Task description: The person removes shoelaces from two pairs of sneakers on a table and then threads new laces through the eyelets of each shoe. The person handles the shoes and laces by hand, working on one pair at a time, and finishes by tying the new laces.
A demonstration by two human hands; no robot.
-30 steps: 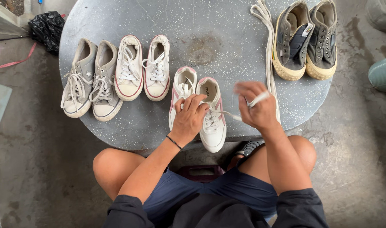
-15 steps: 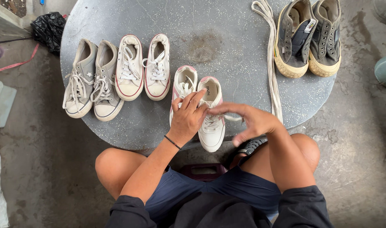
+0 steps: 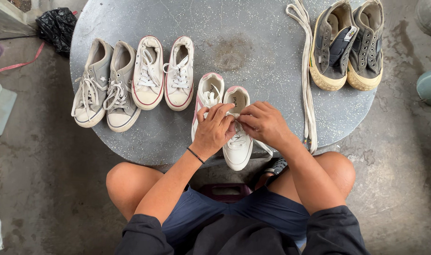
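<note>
A round grey speckled table (image 3: 253, 42) fills the upper view; a seated person's 2 forearms reach over its near edge from bent knees. At the far right corner stands 1 pair of dark grey sneakers (image 3: 347, 45) with no laces in their eyelets, and a long loose lace (image 3: 306, 71) runs beside them to the table edge. On the left stand 1 pair of grey sneakers (image 3: 104, 85) and 1 pair of white sneakers with red trim (image 3: 163, 73). Nearest the person stands the white and pink pair (image 3: 225, 123); the left hand (image 3: 215, 130) is curled over its right shoe, fingers pressed on the lacing; the right hand (image 3: 265, 123) meets it from the right, fingertips pinched narrowly on the white lace (image 3: 265, 147), whose end trails off toward the table edge.
</note>
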